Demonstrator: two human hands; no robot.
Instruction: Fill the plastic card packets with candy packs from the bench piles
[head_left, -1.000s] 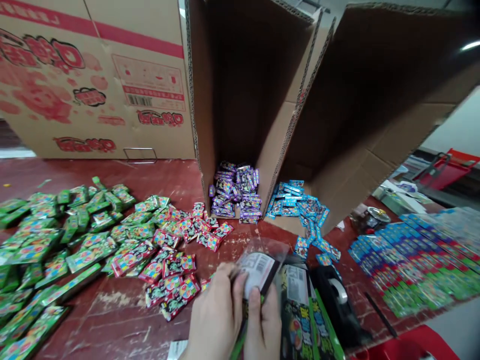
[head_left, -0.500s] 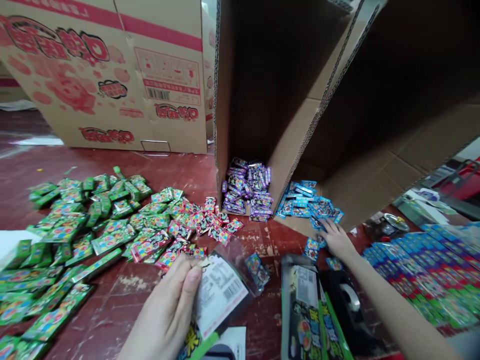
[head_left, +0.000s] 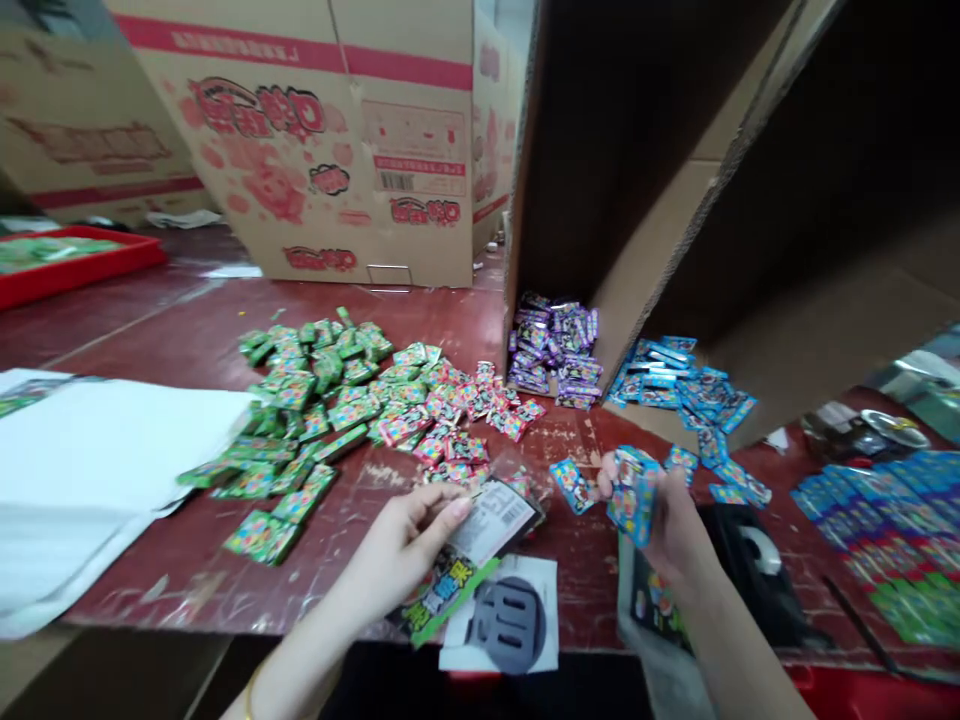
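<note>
My left hand (head_left: 401, 545) pinches a clear plastic bag (head_left: 480, 540) with a white barcode label and a green and black card at its lower end. My right hand (head_left: 660, 515) is closed on a few small blue candy packets (head_left: 631, 497), lifted just above the red table. One blue packet (head_left: 570, 483) lies between my hands. More blue packets (head_left: 675, 375) spill from the open cardboard box (head_left: 810, 260) on the right. Purple packets (head_left: 555, 345) sit in the neighbouring box (head_left: 600, 150).
Green packets (head_left: 315, 400) and pink ones (head_left: 457, 410) are spread over the red table (head_left: 150, 330). White sheets (head_left: 97, 470) lie at left. A tape dispenser (head_left: 757, 560) and rows of packets (head_left: 892, 530) are at right. A printed carton (head_left: 337, 140) stands behind.
My right hand reached to the blue pile, took several blue packets and drew back toward me. The left hand kept the bag. The view swung left.
</note>
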